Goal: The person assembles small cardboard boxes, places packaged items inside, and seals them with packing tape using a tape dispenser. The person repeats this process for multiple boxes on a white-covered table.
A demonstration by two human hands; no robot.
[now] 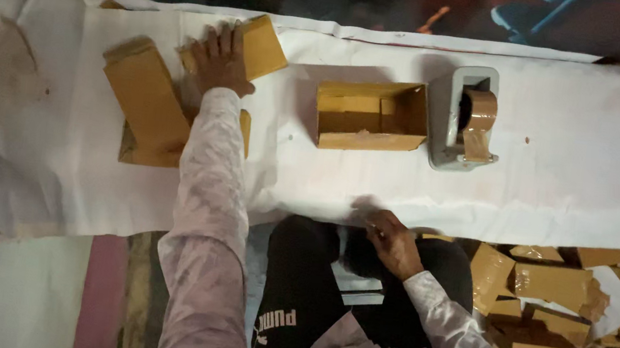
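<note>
On the bench (557,187), left hand (218,59) lies spread on flat cartons (149,97); open box (370,115), tape dispenser (466,118) alongside; right hand (394,244) grip unclear.

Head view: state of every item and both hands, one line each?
Open box: lying on its side, opening up, empty.
Tape dispenser: upright, brown roll loaded.
Flat boxes: loosely stacked.
Left hand: flat on top flat box.
Right hand: near lap, fingers curled.
Finished boxes: heaped, taped.
</note>
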